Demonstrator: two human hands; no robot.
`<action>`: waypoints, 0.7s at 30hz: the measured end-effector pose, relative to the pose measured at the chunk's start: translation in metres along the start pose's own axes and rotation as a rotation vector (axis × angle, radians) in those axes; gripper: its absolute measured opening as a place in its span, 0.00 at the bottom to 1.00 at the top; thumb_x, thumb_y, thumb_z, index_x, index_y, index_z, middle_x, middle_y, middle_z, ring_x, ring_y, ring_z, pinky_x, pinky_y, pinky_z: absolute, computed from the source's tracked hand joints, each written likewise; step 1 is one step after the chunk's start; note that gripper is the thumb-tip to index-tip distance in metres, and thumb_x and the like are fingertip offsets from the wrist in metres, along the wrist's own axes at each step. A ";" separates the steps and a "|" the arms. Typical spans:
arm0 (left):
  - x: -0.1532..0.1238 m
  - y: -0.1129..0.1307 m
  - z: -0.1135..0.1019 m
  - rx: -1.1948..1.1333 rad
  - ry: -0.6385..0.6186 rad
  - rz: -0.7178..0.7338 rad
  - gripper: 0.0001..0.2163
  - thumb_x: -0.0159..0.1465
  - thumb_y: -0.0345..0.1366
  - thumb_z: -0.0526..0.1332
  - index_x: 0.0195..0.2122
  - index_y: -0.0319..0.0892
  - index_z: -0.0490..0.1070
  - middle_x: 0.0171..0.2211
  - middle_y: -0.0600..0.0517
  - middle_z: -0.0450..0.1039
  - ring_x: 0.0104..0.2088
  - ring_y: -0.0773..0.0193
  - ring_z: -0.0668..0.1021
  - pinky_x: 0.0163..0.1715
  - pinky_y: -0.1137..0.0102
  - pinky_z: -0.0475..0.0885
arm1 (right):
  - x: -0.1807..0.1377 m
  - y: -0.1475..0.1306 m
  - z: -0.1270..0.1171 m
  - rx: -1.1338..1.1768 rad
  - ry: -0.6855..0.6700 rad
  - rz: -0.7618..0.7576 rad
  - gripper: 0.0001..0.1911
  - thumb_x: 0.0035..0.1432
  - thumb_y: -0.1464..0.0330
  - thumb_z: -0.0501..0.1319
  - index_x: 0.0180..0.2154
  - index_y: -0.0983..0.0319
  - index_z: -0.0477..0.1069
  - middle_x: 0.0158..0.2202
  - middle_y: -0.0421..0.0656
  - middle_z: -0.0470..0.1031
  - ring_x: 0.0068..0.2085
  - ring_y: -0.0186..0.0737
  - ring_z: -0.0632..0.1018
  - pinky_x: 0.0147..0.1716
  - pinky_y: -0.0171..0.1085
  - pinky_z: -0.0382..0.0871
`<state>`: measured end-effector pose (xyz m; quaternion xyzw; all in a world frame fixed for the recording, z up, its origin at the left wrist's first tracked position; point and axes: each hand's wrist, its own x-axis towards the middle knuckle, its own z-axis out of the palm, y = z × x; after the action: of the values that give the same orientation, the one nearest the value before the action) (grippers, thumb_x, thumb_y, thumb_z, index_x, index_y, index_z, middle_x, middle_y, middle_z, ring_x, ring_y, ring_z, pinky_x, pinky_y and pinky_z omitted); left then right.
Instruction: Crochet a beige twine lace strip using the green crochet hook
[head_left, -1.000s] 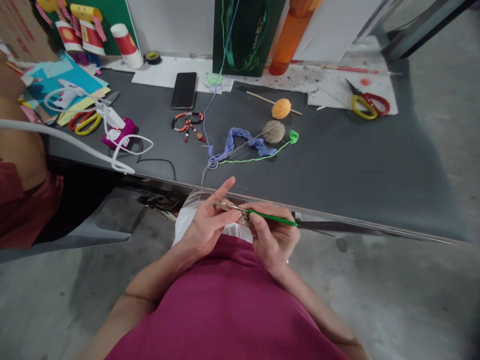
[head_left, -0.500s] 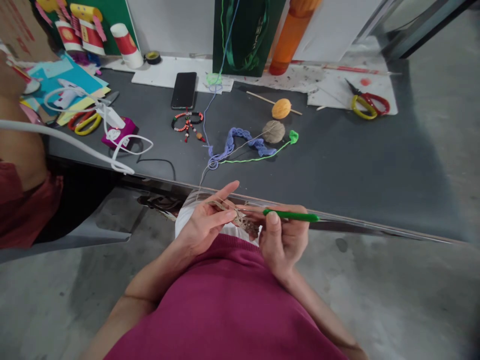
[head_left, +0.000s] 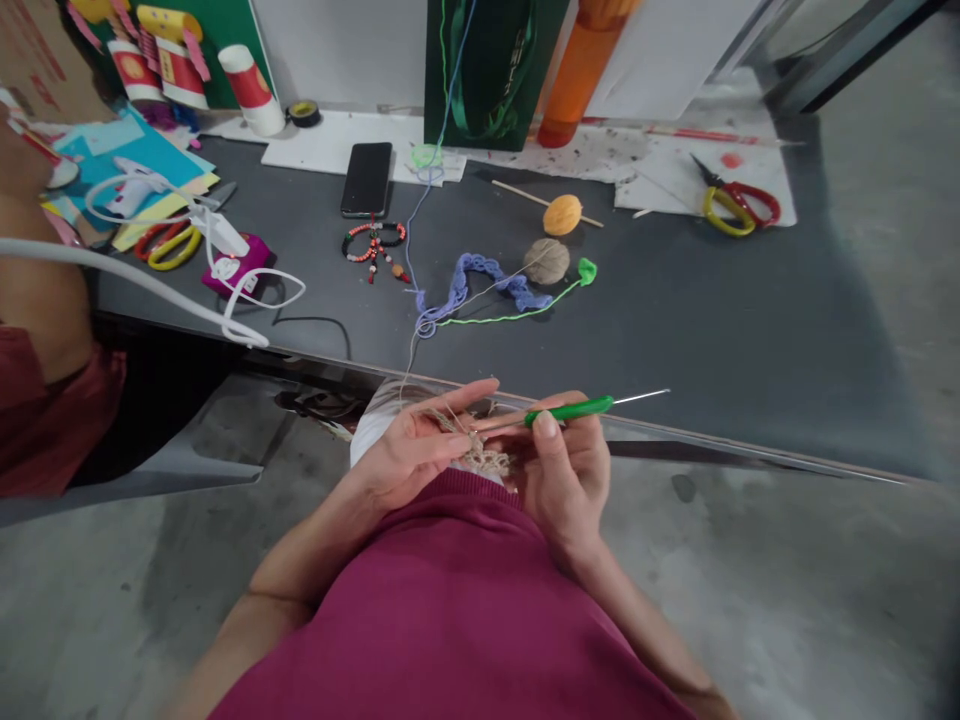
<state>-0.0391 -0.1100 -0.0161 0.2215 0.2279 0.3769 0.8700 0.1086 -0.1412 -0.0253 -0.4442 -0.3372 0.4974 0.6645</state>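
place: craft workshop | evidence: grey bench [head_left: 712,350] carrying scissors [head_left: 739,205], hot glue gun [head_left: 131,185], yarn ball [head_left: 547,261], coloured card [head_left: 112,140] | underfoot: concrete floor [head_left: 787,590]

Left hand [head_left: 409,447] and right hand [head_left: 568,480] pinch close together.

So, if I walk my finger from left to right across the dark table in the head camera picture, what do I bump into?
Glue gun → phone → blue crochet chain → twine ball → scissors
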 end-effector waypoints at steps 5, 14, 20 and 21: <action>0.000 0.000 0.001 -0.028 -0.061 -0.004 0.22 0.58 0.33 0.77 0.54 0.51 0.82 0.44 0.50 0.88 0.47 0.58 0.87 0.58 0.61 0.75 | -0.001 -0.002 0.000 -0.019 -0.022 -0.037 0.12 0.65 0.54 0.68 0.39 0.51 0.71 0.24 0.34 0.79 0.25 0.41 0.84 0.26 0.41 0.82; 0.000 0.002 -0.002 -0.023 -0.013 -0.065 0.21 0.52 0.34 0.80 0.49 0.48 0.85 0.45 0.47 0.87 0.41 0.60 0.86 0.49 0.65 0.78 | 0.005 -0.006 -0.005 0.069 -0.107 0.239 0.15 0.64 0.51 0.69 0.39 0.53 0.69 0.22 0.34 0.78 0.19 0.38 0.78 0.10 0.32 0.57; 0.001 -0.004 0.004 0.172 0.174 0.109 0.26 0.53 0.32 0.80 0.54 0.51 0.84 0.36 0.54 0.85 0.36 0.65 0.82 0.45 0.66 0.78 | 0.007 0.002 0.005 0.153 -0.155 0.142 0.16 0.58 0.53 0.73 0.35 0.53 0.72 0.23 0.33 0.79 0.17 0.33 0.74 0.12 0.30 0.65; 0.001 -0.005 0.004 0.208 0.210 0.143 0.27 0.53 0.32 0.80 0.55 0.52 0.83 0.36 0.55 0.84 0.36 0.65 0.82 0.45 0.67 0.77 | 0.007 0.002 0.006 0.160 -0.137 0.128 0.15 0.58 0.54 0.74 0.35 0.53 0.73 0.25 0.33 0.81 0.18 0.33 0.75 0.14 0.30 0.67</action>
<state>-0.0335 -0.1129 -0.0156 0.2853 0.3392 0.4334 0.7846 0.1046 -0.1325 -0.0253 -0.3754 -0.3120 0.5933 0.6400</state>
